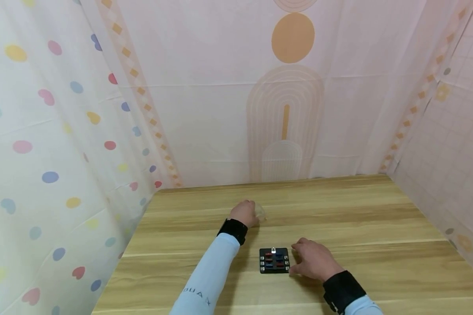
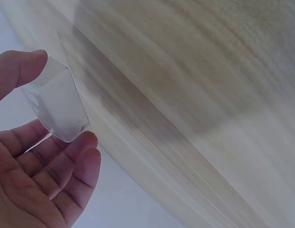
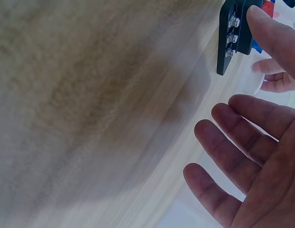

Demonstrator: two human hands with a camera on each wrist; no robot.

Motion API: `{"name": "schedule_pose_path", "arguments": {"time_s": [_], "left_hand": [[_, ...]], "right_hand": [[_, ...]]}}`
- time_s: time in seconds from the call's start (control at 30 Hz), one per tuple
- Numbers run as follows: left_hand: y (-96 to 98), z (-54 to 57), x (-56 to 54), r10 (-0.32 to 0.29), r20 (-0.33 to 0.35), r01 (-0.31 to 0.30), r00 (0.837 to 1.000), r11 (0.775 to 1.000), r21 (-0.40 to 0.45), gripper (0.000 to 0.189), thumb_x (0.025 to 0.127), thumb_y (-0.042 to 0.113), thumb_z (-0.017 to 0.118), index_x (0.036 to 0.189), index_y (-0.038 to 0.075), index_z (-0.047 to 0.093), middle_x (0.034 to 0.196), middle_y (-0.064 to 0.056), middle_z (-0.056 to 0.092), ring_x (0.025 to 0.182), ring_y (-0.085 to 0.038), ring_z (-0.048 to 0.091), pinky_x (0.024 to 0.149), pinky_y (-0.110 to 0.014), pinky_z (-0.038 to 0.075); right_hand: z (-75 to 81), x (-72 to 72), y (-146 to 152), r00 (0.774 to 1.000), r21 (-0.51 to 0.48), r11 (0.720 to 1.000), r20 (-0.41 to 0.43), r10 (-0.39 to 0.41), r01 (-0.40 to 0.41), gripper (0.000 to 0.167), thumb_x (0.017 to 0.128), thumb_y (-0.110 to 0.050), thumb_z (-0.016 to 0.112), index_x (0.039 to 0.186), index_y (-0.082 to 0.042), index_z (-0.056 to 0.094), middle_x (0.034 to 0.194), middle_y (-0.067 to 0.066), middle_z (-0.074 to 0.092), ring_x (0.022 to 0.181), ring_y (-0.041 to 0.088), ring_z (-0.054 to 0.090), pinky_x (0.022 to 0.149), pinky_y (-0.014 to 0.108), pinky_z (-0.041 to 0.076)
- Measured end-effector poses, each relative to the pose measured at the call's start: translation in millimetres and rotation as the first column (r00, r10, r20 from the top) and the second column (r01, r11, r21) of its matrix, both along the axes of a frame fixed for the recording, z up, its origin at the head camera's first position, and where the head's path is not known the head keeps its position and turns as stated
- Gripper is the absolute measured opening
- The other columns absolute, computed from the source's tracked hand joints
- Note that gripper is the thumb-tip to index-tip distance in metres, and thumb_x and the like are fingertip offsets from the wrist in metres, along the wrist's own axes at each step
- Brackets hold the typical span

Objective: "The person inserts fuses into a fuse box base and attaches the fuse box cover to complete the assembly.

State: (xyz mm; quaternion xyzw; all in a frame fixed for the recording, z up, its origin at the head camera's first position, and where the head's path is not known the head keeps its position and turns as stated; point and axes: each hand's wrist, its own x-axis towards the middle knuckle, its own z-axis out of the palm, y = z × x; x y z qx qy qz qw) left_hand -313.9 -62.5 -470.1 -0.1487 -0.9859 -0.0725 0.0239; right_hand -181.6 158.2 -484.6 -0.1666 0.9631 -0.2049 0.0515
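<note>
A clear plastic cover (image 2: 62,102) is pinched between the thumb and fingers of my left hand (image 1: 244,213), toward the back of the table. In the head view the cover (image 1: 260,211) shows only faintly beside the fingers. A black fuse block (image 1: 274,267) with red and blue fuses and metal screw terminals lies flat, nearer me. My right hand (image 1: 313,260) is just right of it, fingers spread and relaxed, gripping nothing. In the right wrist view, its thumb overlaps the edge of the fuse block (image 3: 227,42).
The wood-grain table (image 1: 358,218) reaches back to a patterned curtain (image 1: 213,122). A dotted curtain (image 1: 63,131) hangs along the left side, and a checked one (image 1: 449,144) along the right.
</note>
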Motion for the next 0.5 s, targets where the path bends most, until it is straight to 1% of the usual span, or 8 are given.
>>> {"name": "schedule_pose_path", "arguments": {"time_s": [0.23, 0.5], "left_hand": [[-2.2, 4.5, 6.1, -0.003, 0.035, 0.003, 0.999, 1.000, 0.001, 0.044, 0.084, 0.023, 0.078, 0.118, 0.000, 0.064, 0.104, -0.012, 0.066, 0.089, -0.024, 0.065, 0.080, -0.037, 0.054], [-4.0, 5.8, 9.0, -0.014, 0.027, 0.014, 1.000, 1.000, 0.005, 0.043, 0.084, 0.024, 0.078, 0.118, 0.001, 0.064, 0.103, -0.012, 0.066, 0.087, -0.023, 0.064, 0.078, -0.036, 0.054]], "right_hand": [[-0.2, -0.4, -0.8, 1.000, -0.001, 1.000, -0.004, 0.004, -0.004, 0.065, 0.069, -0.034, 0.090, 0.119, 0.001, 0.067, 0.113, 0.013, 0.064, 0.104, 0.033, 0.062, 0.091, 0.052, 0.048], [-0.8, -0.9, 0.5, 1.000, -0.013, 1.000, -0.010, 0.017, -0.017, 0.064, 0.069, -0.033, 0.090, 0.118, 0.001, 0.068, 0.113, 0.012, 0.065, 0.104, 0.033, 0.062, 0.090, 0.052, 0.049]]}}
